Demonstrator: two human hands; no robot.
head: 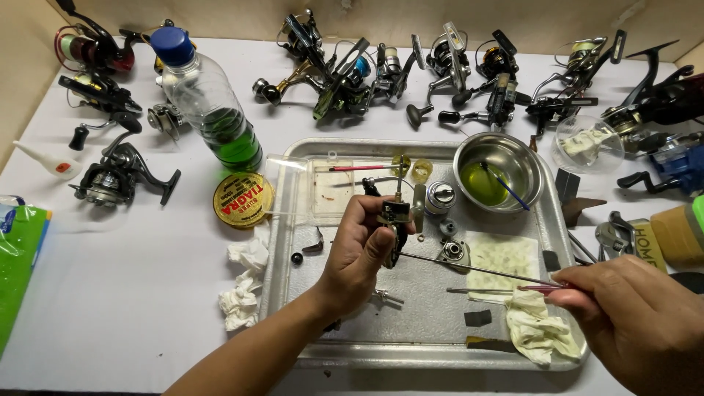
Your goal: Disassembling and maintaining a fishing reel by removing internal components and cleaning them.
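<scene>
Above the metal tray [293,220], seen from my head camera, my left hand [359,253] closes its grip on a small reel part [394,214], lifted to catch drips. My right hand [634,315] pinches a thin red-handled tool [477,272], its tip just beside the part.

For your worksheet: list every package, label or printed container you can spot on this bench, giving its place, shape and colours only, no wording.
Round tin: left of tray, flat, gold with red print.
Bottle: behind tin, clear, blue cap, green liquid.
Bag: far left edge, green.
Squeeze bottle: left, white, red label.
Box: right edge, tan, dark print.
</scene>
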